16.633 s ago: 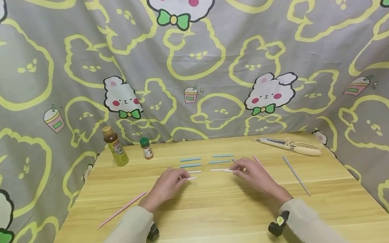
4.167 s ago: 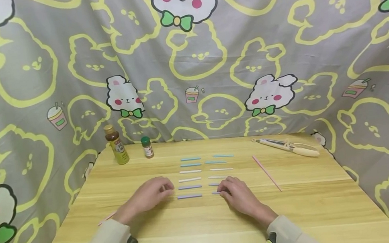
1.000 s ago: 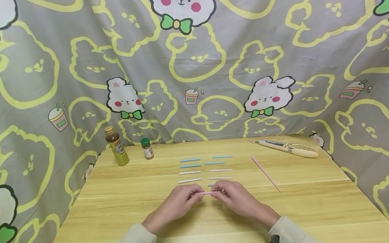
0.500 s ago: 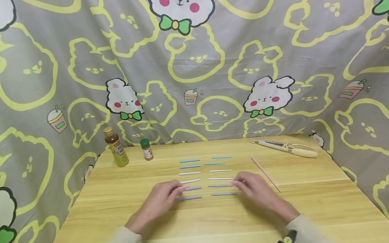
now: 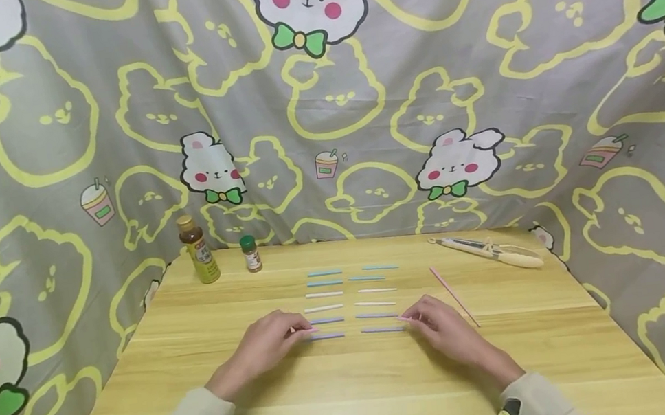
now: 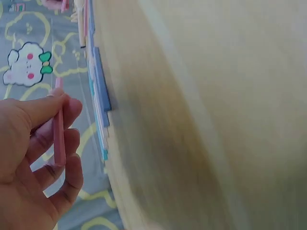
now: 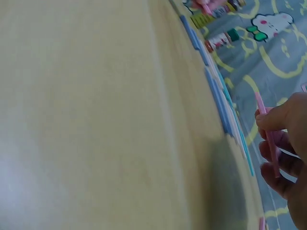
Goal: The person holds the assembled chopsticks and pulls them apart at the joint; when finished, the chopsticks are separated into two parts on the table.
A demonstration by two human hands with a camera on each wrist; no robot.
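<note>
My left hand (image 5: 270, 340) pinches a short pink stick (image 6: 58, 132) between thumb and fingers; the stick runs along the fingers in the left wrist view. My right hand (image 5: 440, 322) pinches a similar short pink stick (image 7: 268, 136). Both hands hover low over the table, apart, at the outer sides of two columns of short sticks. From back to front, each column has blue sticks (image 5: 325, 282), white sticks (image 5: 376, 290) and purple sticks (image 5: 377, 315). The left hand overlaps the end of the front purple stick (image 5: 329, 336) in the head view.
A longer pink stick (image 5: 454, 296) lies slanted on the wooden table (image 5: 355, 391), right of the columns. Tongs (image 5: 490, 250) lie at the back right. A yellow-labelled bottle (image 5: 199, 251) and a green-capped jar (image 5: 250, 254) stand at the back left, before a patterned curtain (image 5: 359, 121).
A second ago both hands held one pink stick together in the middle; now they are apart, each with a short pink piece. Earlier, more short sticks were laid in the columns.
</note>
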